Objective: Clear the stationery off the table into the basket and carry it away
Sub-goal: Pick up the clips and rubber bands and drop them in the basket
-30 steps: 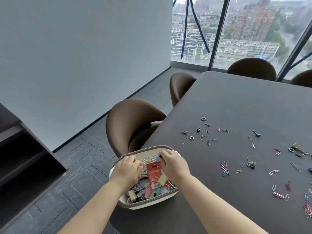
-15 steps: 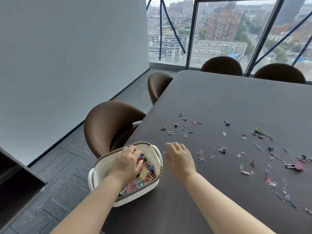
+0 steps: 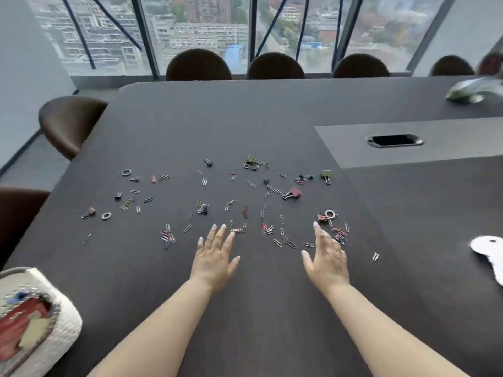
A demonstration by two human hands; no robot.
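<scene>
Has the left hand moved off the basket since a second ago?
Yes. The left hand left the basket and now lies open further right on the table, by the paper clips.

1. Soft, even daylight comes from the windows [image 3: 206, 31] ahead.
2. The dark table [image 3: 245, 118] shows only a dull sheen and faint shadows.
3. Wide-angle bending curves the edges.
4. The basket [image 3: 54, 322] and the right edge are smeared with blur.

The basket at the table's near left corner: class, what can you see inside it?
Inside the basket lie a red card and a pale yellow piece, with a bit of blue above. The picture is blurred, and the frame edge cuts off the rest.
</scene>
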